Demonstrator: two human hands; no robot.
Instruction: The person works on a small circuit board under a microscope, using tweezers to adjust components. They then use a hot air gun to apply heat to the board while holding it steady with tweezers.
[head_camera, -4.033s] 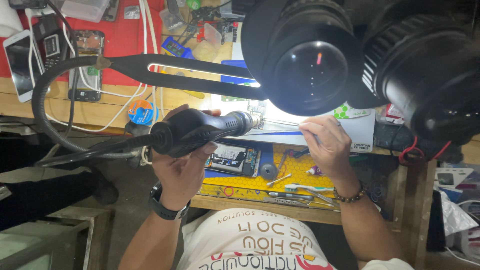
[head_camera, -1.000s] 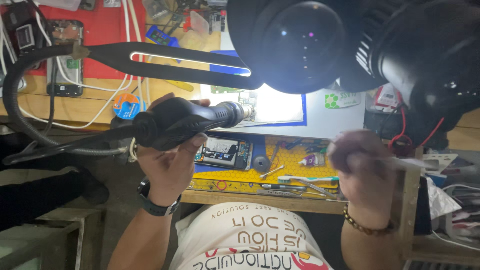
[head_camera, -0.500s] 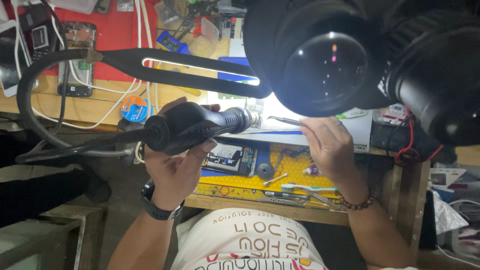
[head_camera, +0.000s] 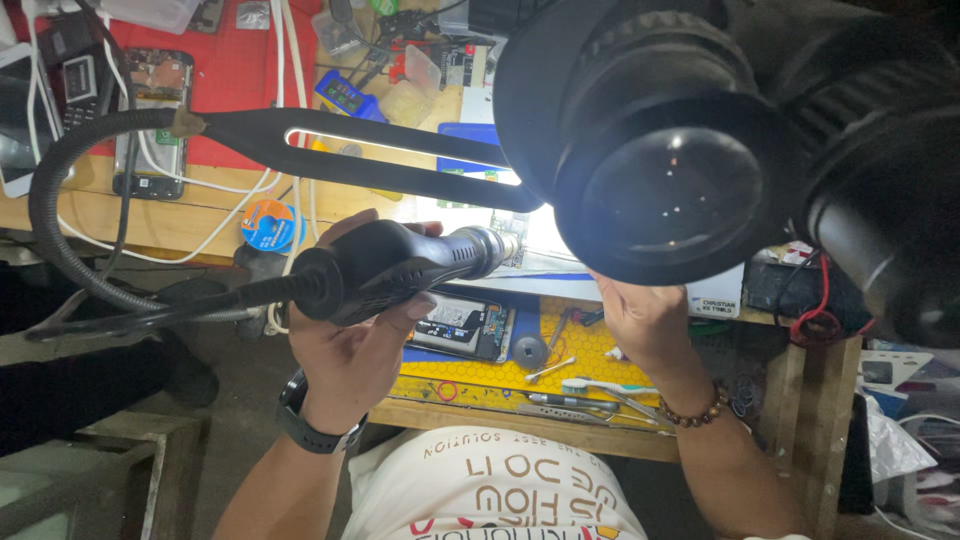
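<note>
Right now your left hand (head_camera: 350, 350) is wrapped tight around the black handle of the hot-air tool (head_camera: 400, 270), fingers closed on the grip, thumb side up, with its metal nozzle (head_camera: 492, 248) pointing toward the brightly lit patch under the microscope (head_camera: 680, 150). The tool's thick black hose (head_camera: 60, 240) loops away to the left and curls back over the far part of the desk (head_camera: 200, 225). Your right hand (head_camera: 645, 320) sits just under the big round eyepieces, at the lit work area; its fingertips are hidden by the microscope, so you cannot tell whether they pinch anything or lie apart. Between your two hands, on the yellow honeycomb mat (head_camera: 590, 345) at the near edge of the desk, lies an opened phone (head_camera: 465, 325) with its insides showing, just beside your left fingers. Near it on the mat rest a small round dark disc (head_camera: 529, 351), a cotton swab (head_camera: 550, 368) and a toothbrush (head_camera: 605, 386), with tweezers (head_camera: 575, 410) along the near edge. Toward the far left corner, a red mat (head_camera: 225, 75) carries another phone (head_camera: 150, 120) with white cables (head_camera: 285, 60) running across it.
</note>
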